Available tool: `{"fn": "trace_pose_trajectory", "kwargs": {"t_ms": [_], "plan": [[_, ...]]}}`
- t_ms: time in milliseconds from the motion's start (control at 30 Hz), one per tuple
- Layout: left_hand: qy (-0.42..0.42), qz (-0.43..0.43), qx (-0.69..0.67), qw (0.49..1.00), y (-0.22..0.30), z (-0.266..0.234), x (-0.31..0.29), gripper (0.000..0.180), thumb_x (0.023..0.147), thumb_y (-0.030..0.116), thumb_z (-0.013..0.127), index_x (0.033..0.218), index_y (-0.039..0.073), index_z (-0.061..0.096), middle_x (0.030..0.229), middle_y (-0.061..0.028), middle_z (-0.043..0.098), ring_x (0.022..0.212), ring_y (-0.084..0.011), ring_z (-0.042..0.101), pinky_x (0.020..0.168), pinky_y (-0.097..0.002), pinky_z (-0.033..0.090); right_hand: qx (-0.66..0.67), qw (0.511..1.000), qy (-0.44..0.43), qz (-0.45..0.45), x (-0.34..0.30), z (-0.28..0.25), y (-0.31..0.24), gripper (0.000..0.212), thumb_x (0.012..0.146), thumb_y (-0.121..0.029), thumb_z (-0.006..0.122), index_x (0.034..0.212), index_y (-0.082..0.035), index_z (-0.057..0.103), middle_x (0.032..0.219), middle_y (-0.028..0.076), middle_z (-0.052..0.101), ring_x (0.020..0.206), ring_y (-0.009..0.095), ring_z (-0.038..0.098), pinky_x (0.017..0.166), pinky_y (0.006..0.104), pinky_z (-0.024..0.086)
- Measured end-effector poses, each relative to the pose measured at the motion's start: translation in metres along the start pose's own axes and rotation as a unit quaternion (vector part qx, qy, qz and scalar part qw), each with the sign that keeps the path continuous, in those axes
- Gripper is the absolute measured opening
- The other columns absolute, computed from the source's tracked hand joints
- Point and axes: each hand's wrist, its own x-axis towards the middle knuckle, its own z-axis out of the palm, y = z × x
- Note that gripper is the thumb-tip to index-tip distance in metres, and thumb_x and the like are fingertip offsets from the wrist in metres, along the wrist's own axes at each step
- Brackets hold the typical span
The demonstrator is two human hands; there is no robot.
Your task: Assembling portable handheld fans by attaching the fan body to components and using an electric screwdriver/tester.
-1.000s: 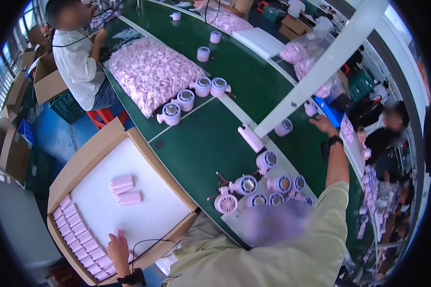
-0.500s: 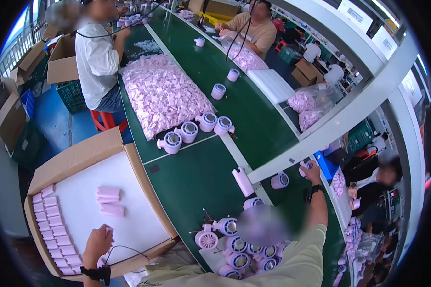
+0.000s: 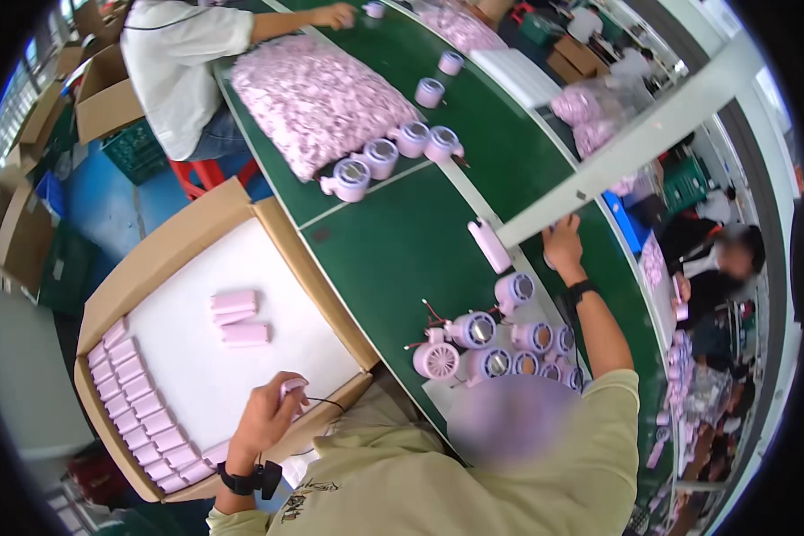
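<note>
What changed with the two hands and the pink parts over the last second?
The left hand, at the cardboard box's near edge a second ago, now lies over its near wall, its grip on a small pink oblong part. The right hand has reached farther across the green table, up by the white bar. The three loose pink pieces and the packed row in the cardboard box look unchanged.

A large open brown cardboard box with a white liner sits at eight o'clock. More open brown cardboard cartons stand at ten o'clock; another, seemingly cardboard, at one o'clock.
</note>
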Motion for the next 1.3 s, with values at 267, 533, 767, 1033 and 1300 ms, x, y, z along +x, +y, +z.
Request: {"fn": "trace_pose_trajectory", "kwargs": {"t_ms": [267, 533, 767, 1033, 1300], "plan": [[-0.033, 0.06, 0.026, 0.997, -0.018, 0.008, -0.025, 0.021, 0.096, 0.01, 0.047, 0.109, -0.001, 0.057, 0.077, -0.0111, 0.067, 0.067, -0.0185, 0.065, 0.063, -0.0313, 0.051, 0.027, 0.997, -0.061, -0.038, -0.001, -0.053, 0.01, 0.065, 0.085, -0.045, 0.065, 0.132, -0.007, 0.043, 0.106, 0.027, 0.064, 0.099, 0.044, 0.062, 0.083, 0.0487, 0.051], [-0.103, 0.083, -0.026, 0.991, -0.008, 0.009, -0.013, 0.021, 0.094, 0.012, 0.049, 0.11, 0.0, 0.056, 0.077, -0.0126, 0.067, 0.067, -0.0265, 0.065, 0.065, -0.0353, 0.051, 0.079, 0.973, -0.179, -0.122, -0.061, -0.155, -0.021, 0.068, 0.075, -0.047, 0.076, 0.126, -0.008, 0.056, 0.103, 0.025, 0.067, 0.101, 0.039, 0.065, 0.087, 0.0414, 0.051], [-0.293, 0.177, -0.057, 0.938, 0.042, 0.044, 0.018, 0.019, 0.096, 0.012, 0.048, 0.106, 0.0, 0.057, 0.073, -0.0086, 0.063, 0.067, -0.0169, 0.062, 0.064, -0.0299, 0.049, 0.046, 0.939, -0.309, -0.142, -0.093, -0.151, -0.043, 0.068, 0.074, -0.05, 0.076, 0.125, -0.01, 0.058, 0.098, 0.021, 0.069, 0.089, 0.034, 0.067, 0.079, 0.0383, 0.052], [-0.408, 0.163, -0.083, 0.894, 0.041, 0.073, 0.03, 0.018, 0.096, 0.012, 0.048, 0.106, 0.0, 0.057, 0.073, -0.0063, 0.062, 0.064, -0.0138, 0.06, 0.06, -0.0285, 0.048, 0.007, 0.944, -0.266, -0.194, -0.114, -0.164, -0.04, 0.059, 0.076, -0.048, 0.074, 0.119, -0.01, 0.059, 0.096, 0.018, 0.07, 0.087, 0.034, 0.067, 0.078, 0.0403, 0.051], [-0.473, 0.113, -0.129, 0.864, 0.054, 0.092, 0.039, 0.02, 0.099, 0.014, 0.045, 0.107, 0.0, 0.057, 0.075, -0.0044, 0.061, 0.062, -0.0117, 0.058, 0.057, -0.0259, 0.046, 0.029, 0.944, -0.265, -0.192, -0.122, -0.157, -0.034, 0.059, 0.078, -0.052, 0.07, 0.12, -0.011, 0.061, 0.094, 0.016, 0.069, 0.089, 0.035, 0.066, 0.077, 0.0411, 0.051]]}}
